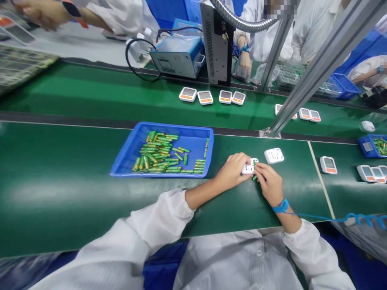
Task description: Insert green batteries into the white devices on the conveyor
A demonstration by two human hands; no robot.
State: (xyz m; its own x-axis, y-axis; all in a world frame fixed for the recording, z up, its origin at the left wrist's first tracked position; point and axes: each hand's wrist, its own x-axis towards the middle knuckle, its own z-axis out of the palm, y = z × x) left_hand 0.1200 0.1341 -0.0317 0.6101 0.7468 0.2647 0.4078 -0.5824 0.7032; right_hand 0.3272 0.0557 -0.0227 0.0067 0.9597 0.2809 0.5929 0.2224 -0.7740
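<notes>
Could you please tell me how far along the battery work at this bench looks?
Possibly done: the screen-up unit to the right. In hand: the left hand holds a white unit back up while the right hand sets a green battery at it. Left: a second unit lying back up beside it, and the blue tray holds many batteries.

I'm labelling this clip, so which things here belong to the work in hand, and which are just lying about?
In hand: left hand gripping the white device; right hand holding a green battery against it; blue tray of loose batteries beside them.
Lying about: second white device beside the hands; row of display units farther off; blue machine behind them.
</notes>
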